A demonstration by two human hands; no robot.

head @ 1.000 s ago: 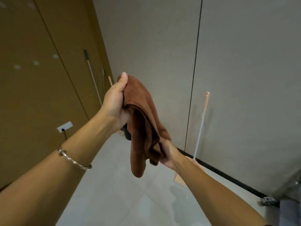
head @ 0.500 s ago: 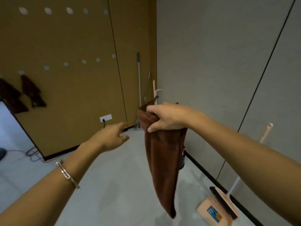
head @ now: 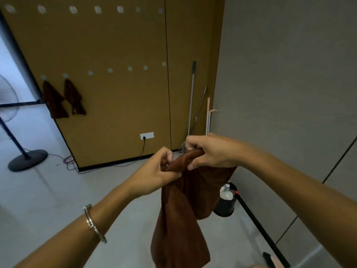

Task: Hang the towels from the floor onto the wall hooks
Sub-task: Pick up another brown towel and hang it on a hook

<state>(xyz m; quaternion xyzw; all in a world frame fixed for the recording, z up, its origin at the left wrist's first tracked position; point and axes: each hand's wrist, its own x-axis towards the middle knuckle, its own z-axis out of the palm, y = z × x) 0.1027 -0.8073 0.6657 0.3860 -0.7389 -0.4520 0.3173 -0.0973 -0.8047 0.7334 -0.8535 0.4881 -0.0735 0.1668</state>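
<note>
Soft, plush brown towel (head: pixel 179 225) hangs lengthwise downward, top edge pinched by left hand (head: pixel 154 173) and right hand (head: pixel 208 151) fingers.

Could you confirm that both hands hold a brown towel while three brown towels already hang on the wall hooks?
Not quite: the head view shows only two on the wall hooks, the first hung towel and the second hung towel. The left hand and right hand do both hold the brown towel.
</note>
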